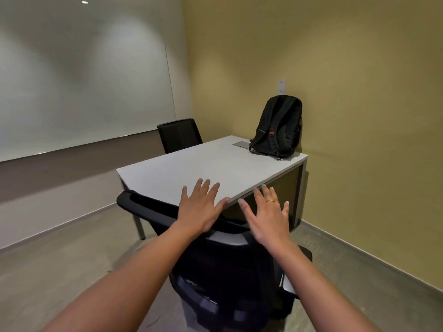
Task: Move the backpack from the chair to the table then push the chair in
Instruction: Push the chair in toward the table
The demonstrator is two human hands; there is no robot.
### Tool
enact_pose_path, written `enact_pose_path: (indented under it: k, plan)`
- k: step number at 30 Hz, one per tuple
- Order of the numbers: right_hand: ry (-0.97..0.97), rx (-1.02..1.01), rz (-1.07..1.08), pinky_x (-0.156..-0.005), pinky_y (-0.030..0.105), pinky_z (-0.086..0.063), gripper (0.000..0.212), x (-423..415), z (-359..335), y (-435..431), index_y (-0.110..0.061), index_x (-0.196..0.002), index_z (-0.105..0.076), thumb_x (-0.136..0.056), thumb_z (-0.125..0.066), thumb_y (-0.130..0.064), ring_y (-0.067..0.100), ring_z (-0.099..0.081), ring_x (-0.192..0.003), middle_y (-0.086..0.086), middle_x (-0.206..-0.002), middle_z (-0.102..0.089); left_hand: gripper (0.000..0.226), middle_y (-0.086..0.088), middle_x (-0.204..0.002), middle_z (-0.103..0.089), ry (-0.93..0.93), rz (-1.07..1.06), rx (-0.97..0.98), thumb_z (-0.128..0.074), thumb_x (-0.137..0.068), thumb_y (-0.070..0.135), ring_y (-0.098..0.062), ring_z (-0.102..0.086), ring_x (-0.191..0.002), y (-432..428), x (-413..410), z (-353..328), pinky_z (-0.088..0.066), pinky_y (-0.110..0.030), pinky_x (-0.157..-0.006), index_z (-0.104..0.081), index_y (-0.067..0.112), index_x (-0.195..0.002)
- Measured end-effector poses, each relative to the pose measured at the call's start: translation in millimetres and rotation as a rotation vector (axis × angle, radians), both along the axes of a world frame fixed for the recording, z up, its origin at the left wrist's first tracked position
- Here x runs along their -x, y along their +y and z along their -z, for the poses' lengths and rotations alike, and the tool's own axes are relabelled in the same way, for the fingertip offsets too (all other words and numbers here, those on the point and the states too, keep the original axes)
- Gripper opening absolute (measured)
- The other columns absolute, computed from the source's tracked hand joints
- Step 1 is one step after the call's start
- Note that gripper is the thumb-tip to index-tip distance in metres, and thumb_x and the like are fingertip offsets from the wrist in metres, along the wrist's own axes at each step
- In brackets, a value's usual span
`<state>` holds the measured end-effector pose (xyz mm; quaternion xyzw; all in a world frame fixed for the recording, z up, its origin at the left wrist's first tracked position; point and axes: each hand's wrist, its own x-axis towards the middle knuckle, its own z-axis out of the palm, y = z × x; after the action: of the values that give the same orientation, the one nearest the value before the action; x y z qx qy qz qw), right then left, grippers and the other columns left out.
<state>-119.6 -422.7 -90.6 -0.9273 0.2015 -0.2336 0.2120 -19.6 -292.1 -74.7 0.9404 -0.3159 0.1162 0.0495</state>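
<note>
A black backpack (278, 127) with a small red logo stands upright at the far right corner of the white table (191, 168), leaning near the yellow wall. A black office chair (227, 267) sits right in front of me, its backrest close against the table's near edge and one armrest tucked at the left corner. My left hand (201, 207) hovers above the top of the backrest, fingers spread, holding nothing. My right hand (266, 216), with a gold ring, is also spread beside it, above the backrest's right side.
A second black chair (179, 135) stands at the table's far side under a large whiteboard (84, 75). A metal cable hatch (242, 144) lies in the tabletop beside the backpack. Yellow walls close in behind and at the right; grey floor extends to the left.
</note>
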Motion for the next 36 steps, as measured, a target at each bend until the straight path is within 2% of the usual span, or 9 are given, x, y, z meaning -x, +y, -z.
enact_pose_path:
  k: [4,9,13,15,20,25,27,31,36]
  plan:
    - [-0.028,0.026,0.045,-0.111,0.052,0.005,0.066,-1,-7,59,-0.022,-0.145,-0.019,-0.091,-0.024,-0.059,0.016,0.003,-0.142,0.001,-0.156,-0.009,0.060,0.000,-0.158,-0.005,-0.044,0.022,0.041,-0.011,-0.094,0.056,-0.018,0.003,-0.145,51,-6,9,0.001,-0.049,-0.114,-0.007,0.029,-0.148]
    - [0.018,0.136,0.084,-0.110,0.052,0.008,0.059,-1,-1,109,-0.021,-0.145,-0.017,-0.095,-0.022,-0.052,0.017,0.007,-0.142,0.002,-0.156,-0.006,0.072,0.001,-0.157,-0.010,0.017,0.077,0.098,-0.008,-0.088,0.066,-0.016,0.000,-0.144,92,-13,25,-0.002,-0.048,-0.115,0.000,0.028,-0.148]
    - [0.010,0.226,0.107,-0.110,0.055,0.005,0.049,-10,2,127,-0.018,-0.145,-0.019,-0.099,-0.019,-0.037,0.019,0.003,-0.142,0.004,-0.155,-0.012,0.109,0.001,-0.156,-0.017,0.016,0.100,0.129,0.028,-0.057,0.079,-0.016,-0.005,-0.144,107,-16,37,-0.005,-0.046,-0.115,-0.006,0.029,-0.148]
    - [0.031,0.252,0.131,-0.110,0.054,0.006,0.050,-20,2,131,-0.017,-0.145,-0.016,-0.099,-0.018,-0.037,0.020,0.003,-0.142,0.004,-0.156,-0.011,0.114,0.001,-0.155,-0.019,0.016,0.109,0.152,0.033,-0.055,0.076,-0.017,-0.007,-0.144,107,-21,42,-0.006,-0.044,-0.116,-0.009,0.027,-0.148]
    - [0.130,0.275,0.171,-0.110,0.055,0.006,0.058,-34,11,123,-0.018,-0.146,-0.011,-0.097,-0.014,-0.048,0.019,0.007,-0.142,0.003,-0.156,-0.004,0.108,0.002,-0.156,-0.017,0.012,0.148,0.137,0.029,-0.059,0.076,-0.016,-0.005,-0.144,103,-25,41,-0.006,-0.044,-0.116,-0.011,0.028,-0.147]
    - [0.103,0.299,0.197,-0.109,0.058,0.005,0.081,-38,18,124,-0.022,-0.145,-0.015,-0.078,0.013,-0.057,0.019,0.003,-0.142,0.003,-0.156,-0.010,0.085,0.001,-0.157,-0.012,0.030,0.148,0.087,0.004,-0.077,0.075,-0.016,0.000,-0.144,110,-48,29,-0.007,-0.044,-0.116,-0.011,0.029,-0.148]
    - [0.086,0.298,0.181,-0.108,0.058,0.005,0.081,-37,19,124,-0.022,-0.145,-0.015,-0.078,0.012,-0.058,0.019,0.003,-0.142,0.002,-0.156,-0.010,0.099,0.001,-0.157,-0.012,0.004,0.146,0.039,0.013,-0.066,0.079,-0.016,-0.001,-0.144,116,-62,23,-0.008,-0.043,-0.116,-0.012,0.029,-0.148]
    - [0.092,0.291,0.164,-0.109,0.059,0.003,0.080,-36,18,118,-0.024,-0.145,-0.012,-0.079,0.012,-0.062,0.018,0.005,-0.142,0.002,-0.156,-0.007,0.095,0.000,-0.157,-0.012,0.020,0.165,0.008,0.011,-0.071,0.078,-0.016,0.000,-0.144,123,-76,20,-0.007,-0.042,-0.117,-0.010,0.027,-0.148]
    - [0.078,0.290,0.147,-0.108,0.060,0.003,0.079,-33,17,105,-0.024,-0.146,-0.013,-0.080,0.009,-0.062,0.018,0.004,-0.142,0.002,-0.156,-0.008,0.114,0.000,-0.157,-0.012,-0.006,0.197,0.030,0.029,-0.055,0.080,-0.016,0.000,-0.144,116,-74,23,-0.006,-0.039,-0.116,-0.009,0.026,-0.148]
